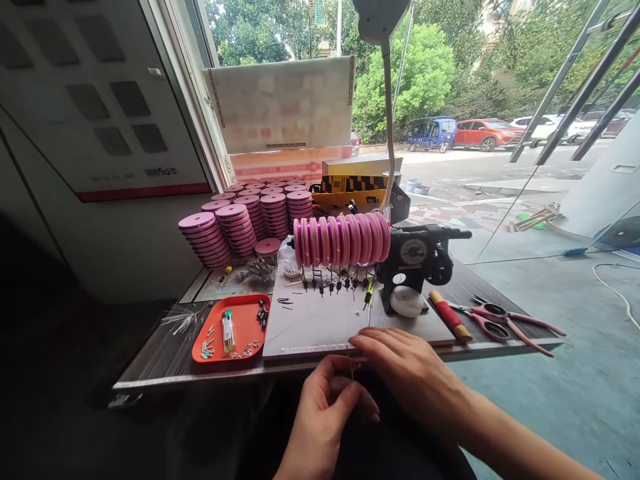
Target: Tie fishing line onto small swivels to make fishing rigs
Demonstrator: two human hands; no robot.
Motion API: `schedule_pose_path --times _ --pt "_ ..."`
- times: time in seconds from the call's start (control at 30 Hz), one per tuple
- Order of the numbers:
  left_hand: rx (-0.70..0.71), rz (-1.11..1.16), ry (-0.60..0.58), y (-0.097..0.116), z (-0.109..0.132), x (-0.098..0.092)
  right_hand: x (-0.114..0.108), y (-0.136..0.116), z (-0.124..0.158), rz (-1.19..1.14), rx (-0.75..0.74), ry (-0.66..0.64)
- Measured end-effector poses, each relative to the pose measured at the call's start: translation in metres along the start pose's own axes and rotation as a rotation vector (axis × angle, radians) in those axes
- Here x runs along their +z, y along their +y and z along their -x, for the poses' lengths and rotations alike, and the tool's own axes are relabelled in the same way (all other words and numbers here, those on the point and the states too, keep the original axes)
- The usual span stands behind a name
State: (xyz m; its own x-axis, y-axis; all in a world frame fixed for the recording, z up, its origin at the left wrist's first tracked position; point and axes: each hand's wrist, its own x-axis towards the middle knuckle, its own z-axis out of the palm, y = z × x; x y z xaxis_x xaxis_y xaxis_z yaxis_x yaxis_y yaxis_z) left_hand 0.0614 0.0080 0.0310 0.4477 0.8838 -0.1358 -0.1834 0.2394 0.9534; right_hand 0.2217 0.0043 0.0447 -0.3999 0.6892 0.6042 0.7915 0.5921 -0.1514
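Note:
My left hand (327, 410) is in front of the board's near edge, thumb and fingers closed in a pinch. A thin line (353, 375), barely visible, shows at its fingertips. My right hand (403, 360) lies just above and to the right, palm down, fingers bent together at the edge of the white board (315, 327); what they hold, if anything, is hidden. Behind the hands, a row of pink spools (343, 240) sits on the shaft of a black winding machine (415, 257). Small black pieces (339, 285) hang beneath the spools.
An orange tray (200, 347) at left holds a small bottle (229, 332) and tiny parts. Stacked pink spools (237, 230) stand behind. Right of the board lie a red-wrapped wooden stick (450, 317), scissors (493, 327) and pliers (525, 327). A lamp pole (389, 113) rises behind the machine.

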Motion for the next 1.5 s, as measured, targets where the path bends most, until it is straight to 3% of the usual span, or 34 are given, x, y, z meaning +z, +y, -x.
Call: schedule_pose_path --times 0.1,0.2,0.27,0.3,0.4,0.63,0.87,0.93,1.0,1.07,1.17,1.2,1.23,1.33,1.5 --pt "0.077 -0.392 0.08 0.012 0.0 -0.019 0.002 0.02 0.003 0.154 0.1 0.024" --pt "0.242 -0.916 0.347 0.036 -0.012 -0.048 0.005 0.039 0.0 0.349 0.206 -0.051" --pt "0.303 -1.37 0.444 0.051 -0.026 -0.065 0.008 0.047 -0.007 0.407 0.205 -0.113" --pt "0.289 -1.558 0.449 0.057 -0.034 -0.071 0.009 0.05 -0.01 0.415 0.182 -0.145" --pt "0.291 -1.682 0.406 0.063 -0.053 -0.076 0.013 0.055 -0.022 0.443 0.085 -0.263" --pt "0.327 -1.648 0.207 0.056 -0.065 -0.082 0.006 0.056 -0.028 0.47 -0.083 -0.381" --pt "0.398 -1.549 0.153 0.064 -0.093 -0.1 0.007 0.018 -0.003 0.333 -0.343 -0.105" --pt "0.406 -1.499 0.124 0.065 -0.101 -0.099 0.012 0.003 0.003 0.217 -0.37 -0.096" --pt "0.419 -1.432 0.129 0.068 -0.101 -0.097 0.019 -0.012 0.007 0.055 -0.359 -0.168" --pt "0.431 -1.343 0.14 0.07 -0.089 -0.094 0.024 -0.024 0.01 -0.104 -0.302 -0.224" --pt "0.408 -1.171 0.118 0.067 -0.054 -0.088 0.032 -0.038 0.011 -0.28 -0.16 -0.167" --pt "0.388 -1.084 0.109 0.062 -0.04 -0.085 0.034 -0.042 0.012 -0.33 -0.105 -0.13" --pt "0.32 -0.829 0.088 0.056 -0.026 -0.083 0.036 -0.044 0.012 -0.378 -0.05 -0.103" --pt "0.145 -0.365 0.185 0.033 0.006 -0.078 0.043 -0.049 0.015 -0.495 0.072 -0.048" --pt "0.028 -0.128 0.3 0.007 0.025 -0.078 0.055 -0.054 0.016 -0.556 0.12 -0.071"
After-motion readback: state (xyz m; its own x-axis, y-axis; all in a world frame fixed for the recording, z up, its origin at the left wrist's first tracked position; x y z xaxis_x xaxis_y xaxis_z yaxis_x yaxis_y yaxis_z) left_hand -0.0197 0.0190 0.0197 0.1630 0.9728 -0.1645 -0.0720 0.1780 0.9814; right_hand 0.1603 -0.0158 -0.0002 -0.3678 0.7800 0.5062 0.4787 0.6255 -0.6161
